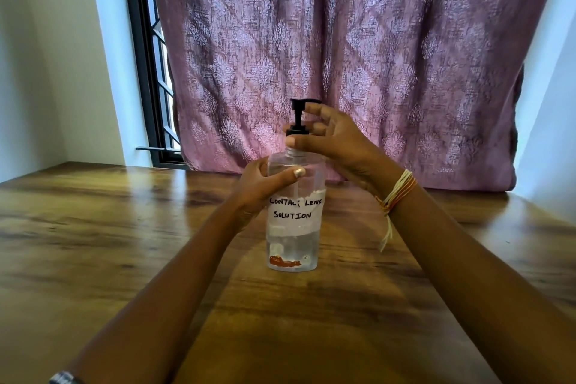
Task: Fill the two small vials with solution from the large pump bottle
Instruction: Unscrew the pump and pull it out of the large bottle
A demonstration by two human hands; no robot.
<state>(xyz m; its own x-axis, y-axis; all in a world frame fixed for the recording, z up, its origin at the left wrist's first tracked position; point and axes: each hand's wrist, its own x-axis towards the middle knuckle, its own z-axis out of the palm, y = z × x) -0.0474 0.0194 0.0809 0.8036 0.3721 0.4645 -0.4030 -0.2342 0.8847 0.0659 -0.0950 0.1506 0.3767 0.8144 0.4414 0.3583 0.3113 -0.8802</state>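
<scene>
A clear pump bottle (293, 237) with a white label reading "CONTACT LENS SOLUTION" stands upright on the wooden table (124, 259). It holds clear liquid. My left hand (258, 187) grips its upper body, thumb across the front. My right hand (330, 137) is at the neck, with thumb and fingers curled around the collar of the black pump head (300, 117). The pump stem is raised. No small vials are in view.
A patterned mauve curtain (343, 56) hangs right behind the table's far edge. A dark-framed window (152, 72) and white wall are at the left. Thread bracelets circle my right wrist.
</scene>
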